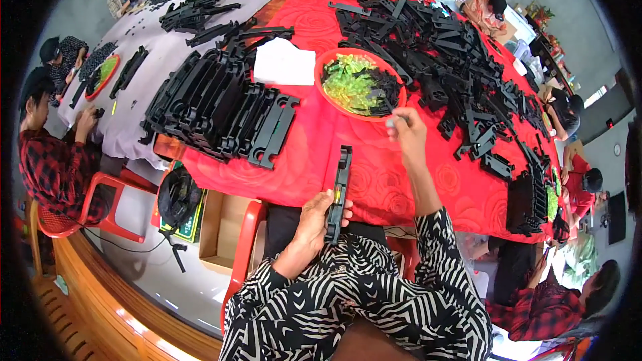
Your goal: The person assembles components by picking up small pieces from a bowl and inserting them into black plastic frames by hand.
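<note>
My left hand (pixel 313 220) is wrapped round a long, narrow black plastic part (pixel 343 177), held upright at the table's near edge. A small yellowish bit shows on that part near my fingers. My right hand (pixel 410 131) is raised beside the near rim of an orange-red bowl (pixel 372 118). Its fingertips are pinched together, and whatever they hold is too small to make out. Translucent yellow-green pieces (pixel 348 85) fill the bowl's left side, with small black pieces (pixel 384 88) on its right.
Left of the bowl stand rows of black plastic parts (pixel 210 103) beside a white sheet (pixel 285 62). A large loose heap of black parts (pixel 435 53) spreads to the right over the red tablecloth (pixel 391 180). Several people sit around the tables. A red chair (pixel 117 200) stands at left.
</note>
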Motion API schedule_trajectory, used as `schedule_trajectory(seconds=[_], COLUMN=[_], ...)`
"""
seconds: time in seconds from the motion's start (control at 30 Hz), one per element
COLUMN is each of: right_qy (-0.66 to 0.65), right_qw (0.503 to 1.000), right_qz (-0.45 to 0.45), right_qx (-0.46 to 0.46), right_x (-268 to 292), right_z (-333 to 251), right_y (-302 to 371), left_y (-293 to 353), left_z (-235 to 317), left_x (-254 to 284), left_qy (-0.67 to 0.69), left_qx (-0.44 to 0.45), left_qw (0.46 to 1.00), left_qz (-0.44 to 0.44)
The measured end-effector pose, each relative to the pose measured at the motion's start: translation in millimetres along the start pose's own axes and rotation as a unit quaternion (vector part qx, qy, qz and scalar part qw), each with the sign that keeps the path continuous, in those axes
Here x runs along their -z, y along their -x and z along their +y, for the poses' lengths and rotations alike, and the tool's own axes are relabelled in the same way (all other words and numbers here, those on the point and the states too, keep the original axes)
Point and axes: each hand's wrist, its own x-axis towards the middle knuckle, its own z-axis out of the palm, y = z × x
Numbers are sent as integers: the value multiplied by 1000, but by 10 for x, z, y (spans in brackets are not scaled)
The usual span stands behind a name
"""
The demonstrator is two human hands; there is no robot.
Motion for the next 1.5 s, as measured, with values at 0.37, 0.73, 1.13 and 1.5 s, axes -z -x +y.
schedule_trajectory(seconds=[0.37, 0.73, 1.13, 1.5], right_qy=[529, 640, 590, -45], right_qw=[825, 674, 732, 978], right_qz=[-38, -60, -29, -204], right_qx=[197, 364, 340, 11], right_x=[-40, -648, -570, -442], right_z=[369, 489, 413, -296], right_y=[-1134, -1495, -1460, -40], left_y=[-28, -15, -41, 25], left_z=[27, 8, 38, 186], left_x=[51, 0, 36, 31], left_qy=[12, 19, 10, 15], left_qx=[-4, 14, 11, -82], left_qw=[1000, 1000, 1000, 995], left_qz=[-19, -12, -27, -48])
